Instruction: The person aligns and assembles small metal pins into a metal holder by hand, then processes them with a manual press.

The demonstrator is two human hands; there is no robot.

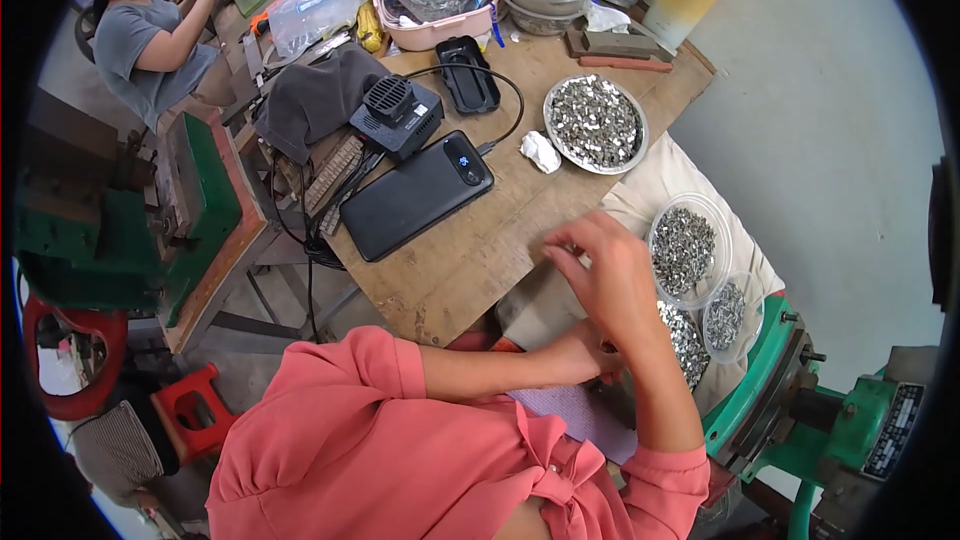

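My right hand [600, 265] is raised over the near edge of the wooden table, its thumb and fingers drawn together in a pinch; anything between them is too small or blurred to name. Below it, my left hand [580, 355] is curled, partly covered by my right forearm, and what it holds is hidden. Just right of my right hand, a clear round tub [727, 230] holds small metal pieces [683, 252]. Below that tub are a smaller clear cup [748, 325] of little metal parts and a pile of shiny flat pieces [683, 343], partly behind my forearm.
A bowl [549, 145] of metal pieces stands on the table [450, 275] beside crumpled white tissue [541, 152]. Left are a black power bank [415, 195] with a cable and a small black fan [398, 118]. Green machinery [755, 390] borders the right. Another person [160, 55] works far left.
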